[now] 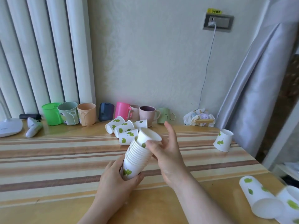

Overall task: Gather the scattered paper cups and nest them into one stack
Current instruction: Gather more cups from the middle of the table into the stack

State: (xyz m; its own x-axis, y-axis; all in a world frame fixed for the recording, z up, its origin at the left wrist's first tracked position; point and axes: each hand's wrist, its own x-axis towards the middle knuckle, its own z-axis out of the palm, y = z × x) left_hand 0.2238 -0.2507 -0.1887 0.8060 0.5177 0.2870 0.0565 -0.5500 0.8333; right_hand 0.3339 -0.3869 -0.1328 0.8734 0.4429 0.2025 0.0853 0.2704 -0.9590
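At centre frame, the left hand [115, 180] grips the base of the tilted stack of paper cups [137, 156], while the right hand [163, 151] pinches a top cup [148, 135] that sits crooked in the stack's mouth. Pushed in askew, it could crumple or jam. Loose paper cups [125, 128] lie behind, others at right.

A yellow warning sticker [214, 11] sits on top of the wall socket [218, 22] in the upper right of the frame; its first two black Chinese characters read "小心", the rest blurred. The pale green mug [164, 115] at the row's right end bears small vertical lettering, seemingly "SMILE".
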